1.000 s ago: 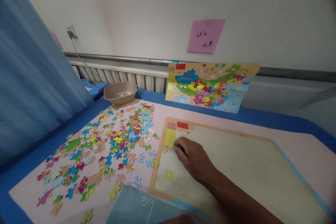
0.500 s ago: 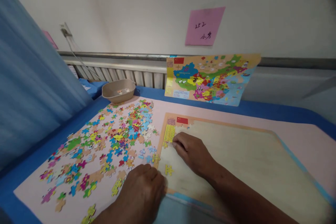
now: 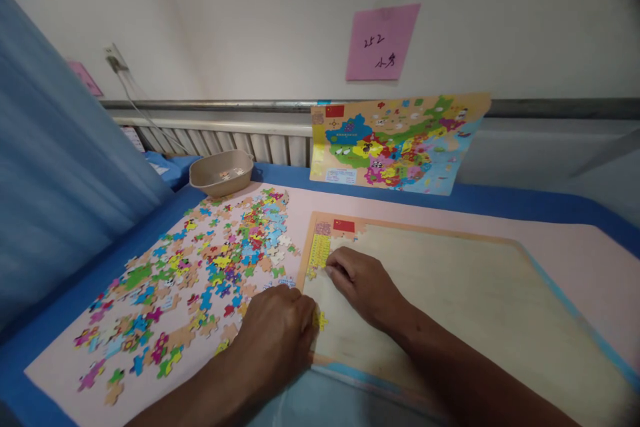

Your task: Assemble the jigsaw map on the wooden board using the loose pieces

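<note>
Right hand [image 3: 367,283] over the puzzle board [image 3: 440,293], fingers curled beside joined yellow pieces [image 3: 321,250] — whether they pinch one, I can't tell. Left hand [image 3: 277,323] bent at the board's left edge, grip hidden — loose yellow piece [image 3: 323,321] just beside. Loose pieces [image 3: 223,260] spread leftward.

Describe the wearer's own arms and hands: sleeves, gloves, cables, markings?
Left hand and right hand are ordinary five-fingered human hands, no gloves. Left forearm and right forearm are bare as far as the frame shows: no sleeves, watch, bracelet or cables. Some fingers are hidden, so can't rule out rings.
</note>
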`<state>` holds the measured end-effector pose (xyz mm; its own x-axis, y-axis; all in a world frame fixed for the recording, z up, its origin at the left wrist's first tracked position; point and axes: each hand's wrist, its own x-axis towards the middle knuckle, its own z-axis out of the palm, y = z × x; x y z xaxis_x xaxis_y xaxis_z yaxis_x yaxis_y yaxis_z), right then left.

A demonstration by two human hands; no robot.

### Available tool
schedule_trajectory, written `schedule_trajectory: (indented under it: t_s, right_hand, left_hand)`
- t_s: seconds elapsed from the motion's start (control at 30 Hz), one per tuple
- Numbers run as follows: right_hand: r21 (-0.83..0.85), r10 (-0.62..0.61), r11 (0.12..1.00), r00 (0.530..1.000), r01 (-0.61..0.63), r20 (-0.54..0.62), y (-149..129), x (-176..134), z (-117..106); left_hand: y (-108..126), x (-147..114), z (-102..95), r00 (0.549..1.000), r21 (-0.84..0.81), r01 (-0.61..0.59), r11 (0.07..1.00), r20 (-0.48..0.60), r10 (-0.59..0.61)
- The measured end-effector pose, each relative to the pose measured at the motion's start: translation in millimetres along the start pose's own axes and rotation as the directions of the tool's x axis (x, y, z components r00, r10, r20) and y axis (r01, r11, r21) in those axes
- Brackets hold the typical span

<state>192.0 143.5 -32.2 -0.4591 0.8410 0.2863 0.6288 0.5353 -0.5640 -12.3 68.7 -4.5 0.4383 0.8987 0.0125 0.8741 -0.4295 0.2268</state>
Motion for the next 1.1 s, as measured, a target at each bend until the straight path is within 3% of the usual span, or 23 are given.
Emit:
schedule_trajectory:
  t_s: [0.3,0.43,0.57,0.83,1.1]
  right_hand:
    - [0.010,0.018,1.000,1.000,-0.018,0.004,0.2,0.2,-0.3]
    - [0.005,0.034,0.999,0.999,-0.034,0.017,1.6,0.2,0.6]
    - [0.018,0.031,0.999,0.999,-0.031,0.026,1.4,-0.3,0.5]
    - [-0.046,-0.195,0.978,0.971,0.202,0.136,-0.2,-2.4,0.1]
    - [-0.158,-0.184,0.961,0.953,0.226,0.243,1.8,-2.3,5.0]
  left_hand:
    - [-2.0,10.0,-0.6,0.998,-0.005,-0.045,0.999,0.037,0.045]
    - [-10.7,18.0,-5.0,0.995,0.003,-0.096,0.995,-0.009,0.096]
    - [-23.7,31.2,-8.3,0.996,0.043,-0.069,0.997,-0.060,0.072]
    - [-29.7,42.7,-8.7,0.998,0.067,-0.030,0.997,-0.047,0.033]
    - [-28.4,46.2,-9.7,1.000,0.075,-0.010,0.997,-0.019,0.011]
